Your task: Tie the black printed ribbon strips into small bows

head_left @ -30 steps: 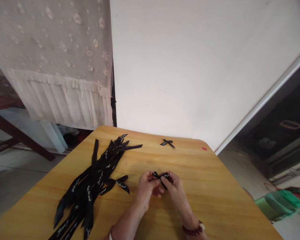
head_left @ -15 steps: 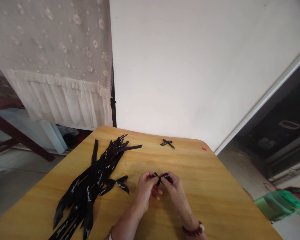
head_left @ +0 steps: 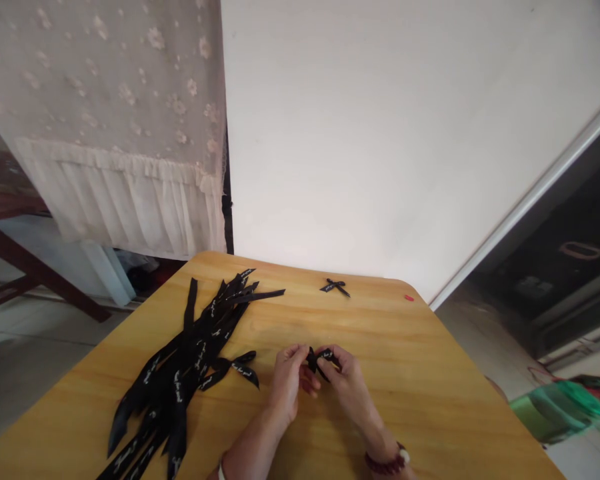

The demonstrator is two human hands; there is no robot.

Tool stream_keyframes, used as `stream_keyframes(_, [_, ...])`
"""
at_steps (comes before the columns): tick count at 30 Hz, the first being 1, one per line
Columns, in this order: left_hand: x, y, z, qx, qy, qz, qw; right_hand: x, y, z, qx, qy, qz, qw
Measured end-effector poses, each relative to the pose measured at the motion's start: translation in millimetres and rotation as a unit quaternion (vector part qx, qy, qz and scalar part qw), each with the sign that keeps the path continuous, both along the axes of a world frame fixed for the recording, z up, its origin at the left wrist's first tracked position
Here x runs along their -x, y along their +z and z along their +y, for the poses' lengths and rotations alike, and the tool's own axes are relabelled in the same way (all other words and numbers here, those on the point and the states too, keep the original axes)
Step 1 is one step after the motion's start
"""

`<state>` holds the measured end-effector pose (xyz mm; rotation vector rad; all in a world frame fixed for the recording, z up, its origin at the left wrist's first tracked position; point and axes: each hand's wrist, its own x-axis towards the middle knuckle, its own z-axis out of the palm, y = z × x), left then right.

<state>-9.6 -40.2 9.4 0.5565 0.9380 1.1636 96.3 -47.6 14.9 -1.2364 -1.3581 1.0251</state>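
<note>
Between my two hands, over the middle of the table, is a black ribbon (head_left: pixel 325 355) with white lettering, looped like a bow. My left hand (head_left: pixel 291 375) pinches its left side between thumb and finger. On the other side, my right hand (head_left: pixel 346 379) grips the right loop; its fingertips partly cover the ribbon. To the left lies a long pile of black printed ribbons (head_left: pixel 195 353). A loose looped ribbon (head_left: pixel 245 368) sticks out from the pile toward my left hand. Farther back rests a small tied black bow (head_left: pixel 335 287).
The wooden table (head_left: pixel 420 393) has a small red piece (head_left: pixel 409 298) near its back right corner. A white panel (head_left: pixel 380 133) rises behind it, with a lace curtain (head_left: pixel 130 133) to the left. A green translucent container (head_left: pixel 555 410) stands off the right edge.
The ribbon between my hands has shifted shape: its left loop is narrower and a part now hangs below. My fingers have moved slightly; the pile and the far bow stay put.
</note>
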Motion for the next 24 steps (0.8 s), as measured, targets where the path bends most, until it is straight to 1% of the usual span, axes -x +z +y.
stream_keyframes(2, [0.4, -0.1, 0.1, 0.016, 0.019, -0.017, 1.000, -2.0, -0.3, 1.3, -0.003, -0.017, -0.002, 1.000])
stream_keyframes(4, [1.0, 0.9, 0.1, 0.015, 0.027, -0.024, 0.999, -4.2, -0.3, 2.7, -0.008, -0.043, -0.004, 0.999])
stream_keyframes(8, [1.4, 3.4, -0.3, -0.025, -0.008, -0.012, 1.000, -6.0, -0.6, 4.1, -0.008, -0.075, -0.007, 0.997])
stream_keyframes(11, [0.1, 3.5, -0.7, -0.033, -0.036, -0.004, 0.999, -5.0, -2.2, 4.1, -0.006, -0.061, -0.005, 0.998])
stream_keyframes(15, [-0.9, 0.8, 0.6, -0.023, -0.036, -0.019, 0.999, -3.6, -3.0, 3.2, 0.001, -0.034, 0.020, 0.999])
stream_keyframes(19, [0.2, -2.1, 2.7, -0.017, -0.016, -0.033, 0.999, -3.4, -0.1, 1.2, 0.005, -0.041, 0.046, 0.998])
stream_keyframes(24, [1.8, -0.9, 2.9, -0.023, -0.022, -0.029, 0.999, -2.2, -0.5, 2.6, 0.022, -0.050, 0.051, 0.997])
